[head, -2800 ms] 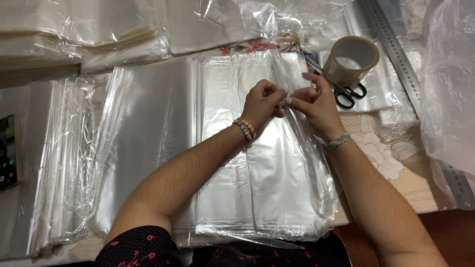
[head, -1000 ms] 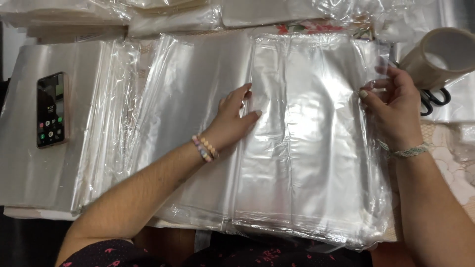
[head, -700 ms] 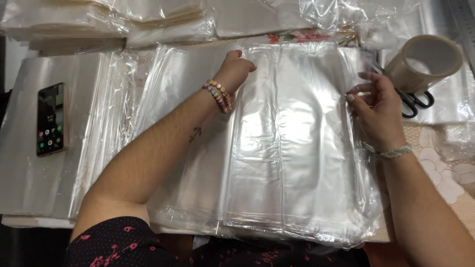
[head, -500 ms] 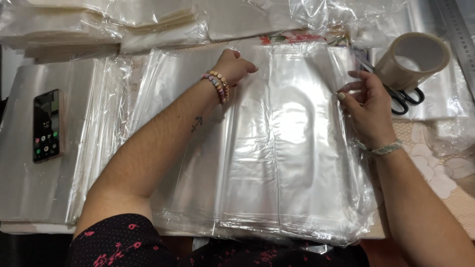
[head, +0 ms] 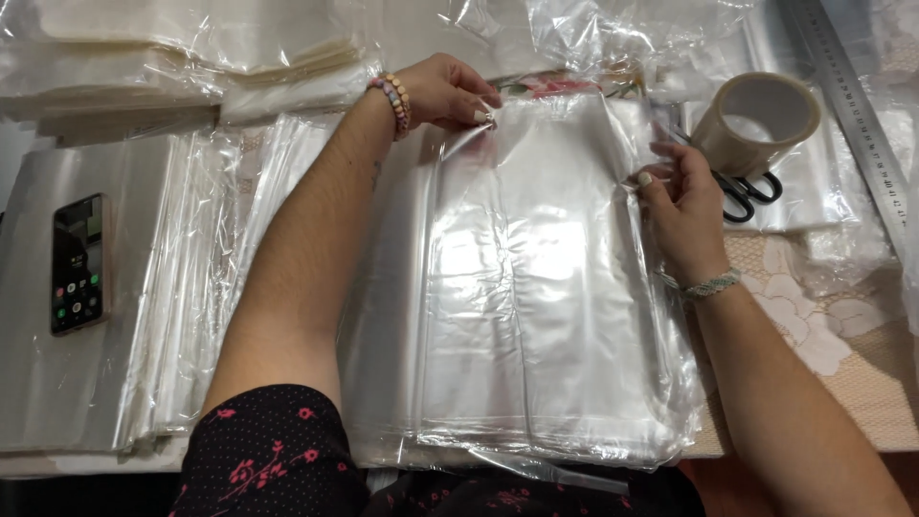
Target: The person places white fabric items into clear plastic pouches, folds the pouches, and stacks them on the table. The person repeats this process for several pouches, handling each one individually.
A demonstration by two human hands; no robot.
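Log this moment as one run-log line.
left hand: pinching top bag's far-left corner | right hand: gripping its right edge | clear bag stack: flat on table | tape roll, scissors: right, untouched

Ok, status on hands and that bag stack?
Left hand pinching top clear bag at far-left corner. Right hand gripping its right edge. Tape roll and scissors beside right hand, apart.

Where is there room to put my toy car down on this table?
Best spot: the bare flowered tablecloth right of the right hand, below the scissors. Another flat patch lies around the phone. Everywhere else is crowded with clear plastic bags.
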